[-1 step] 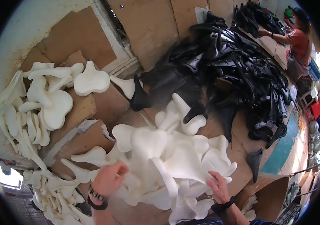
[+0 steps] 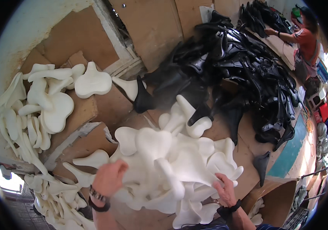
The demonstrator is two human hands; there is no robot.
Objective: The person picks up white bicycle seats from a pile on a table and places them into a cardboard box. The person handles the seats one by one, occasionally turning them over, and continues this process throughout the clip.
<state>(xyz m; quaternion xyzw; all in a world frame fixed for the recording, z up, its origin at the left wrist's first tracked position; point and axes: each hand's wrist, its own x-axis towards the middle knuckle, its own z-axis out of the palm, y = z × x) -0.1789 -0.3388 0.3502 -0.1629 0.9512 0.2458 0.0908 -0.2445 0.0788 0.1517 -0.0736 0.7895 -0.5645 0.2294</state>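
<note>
A heap of white foam bicycle saddle pads [image 2: 154,143] lies in front of me. My right hand [image 2: 225,188] has thumb and fingers closed on the narrow end of one white saddle pad [image 2: 192,168] at the heap's right side. My left hand [image 2: 111,177] hovers at the heap's left edge, its fingers curled in, with nothing seen in them. Another pad [image 2: 169,178], strongly curved, stands tilted between my hands. Beyond the heap, a black saddle shell [image 2: 201,114] rests against a white pad.
A large pile of black saddle shells [image 2: 240,69] spreads at the back right. More white pads [image 2: 58,111] are stacked on cardboard at the left, and others [image 2: 62,203] lie lower left. A cardboard box [image 2: 275,199] stands at the lower right. Another person [image 2: 306,42] handles black shells far right.
The pads in the heap's middle have shifted, and the curved one now stands out more. My left hand has moved slightly up and left. My right hand keeps its hold.
</note>
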